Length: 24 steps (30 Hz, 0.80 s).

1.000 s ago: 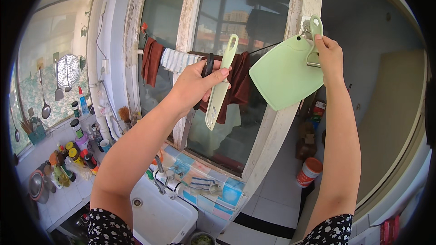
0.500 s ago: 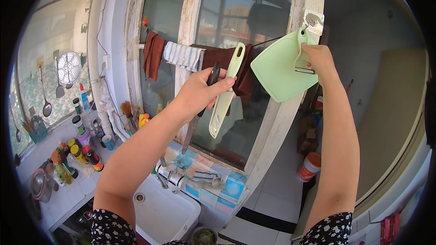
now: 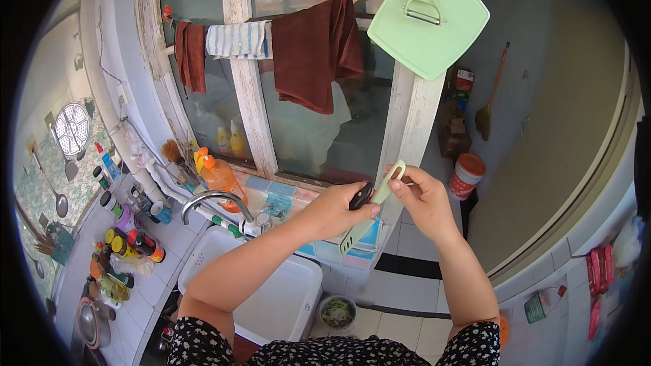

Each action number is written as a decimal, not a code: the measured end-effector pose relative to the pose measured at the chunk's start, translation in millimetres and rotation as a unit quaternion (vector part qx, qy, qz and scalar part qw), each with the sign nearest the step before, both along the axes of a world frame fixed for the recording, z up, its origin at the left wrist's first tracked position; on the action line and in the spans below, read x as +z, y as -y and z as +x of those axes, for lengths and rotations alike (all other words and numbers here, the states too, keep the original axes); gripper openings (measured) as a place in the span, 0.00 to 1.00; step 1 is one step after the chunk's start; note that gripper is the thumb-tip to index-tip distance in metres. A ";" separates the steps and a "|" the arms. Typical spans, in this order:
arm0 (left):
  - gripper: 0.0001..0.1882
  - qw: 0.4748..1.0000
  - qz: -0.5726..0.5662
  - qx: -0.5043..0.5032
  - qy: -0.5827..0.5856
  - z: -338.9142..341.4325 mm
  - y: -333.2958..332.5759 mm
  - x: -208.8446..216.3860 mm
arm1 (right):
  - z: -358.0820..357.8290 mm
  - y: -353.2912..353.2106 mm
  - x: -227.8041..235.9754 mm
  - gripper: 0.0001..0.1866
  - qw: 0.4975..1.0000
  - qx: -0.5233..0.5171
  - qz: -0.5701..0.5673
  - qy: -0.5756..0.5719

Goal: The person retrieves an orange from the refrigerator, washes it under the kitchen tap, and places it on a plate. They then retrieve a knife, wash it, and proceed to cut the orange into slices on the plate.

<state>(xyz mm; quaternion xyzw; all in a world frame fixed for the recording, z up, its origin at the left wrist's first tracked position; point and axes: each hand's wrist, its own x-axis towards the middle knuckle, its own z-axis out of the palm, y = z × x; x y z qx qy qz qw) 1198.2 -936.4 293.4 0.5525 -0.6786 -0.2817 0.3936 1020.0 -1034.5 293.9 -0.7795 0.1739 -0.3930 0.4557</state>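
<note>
My left hand [image 3: 329, 213] is closed around a black-handled knife [image 3: 361, 194] and a pale green knife [image 3: 384, 190] with a slotted, pale green sheath [image 3: 349, 240]. Most of the black-handled knife's blade is hidden. At the green knife's looped handle end, my right hand [image 3: 427, 205] pinches with thumb and fingers. Above both hands, a pale green cutting board [image 3: 444, 44] hangs on the white window post. A matching peeler [image 3: 424, 5] hangs in front of the board, touched by neither hand.
A white sink [image 3: 274, 305] with a curved tap [image 3: 217, 196] lies below my left forearm. Bottles and jars [image 3: 122, 247] crowd the left counter. Brown cloths [image 3: 308, 54] hang along the window. A red and white bucket [image 3: 467, 175] stands in the doorway.
My right hand has let go of the hanging peeler and come down to the green knife's handle. My left hand has lowered with both knives, and the view has tilted down.
</note>
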 end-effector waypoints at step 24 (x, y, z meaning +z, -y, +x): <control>0.29 0.927 0.039 -0.352 0.119 -255.4 -70.0 -122.5 | -299.4 -446.4 -164.4 0.06 0.580 -0.600 0.294 0.466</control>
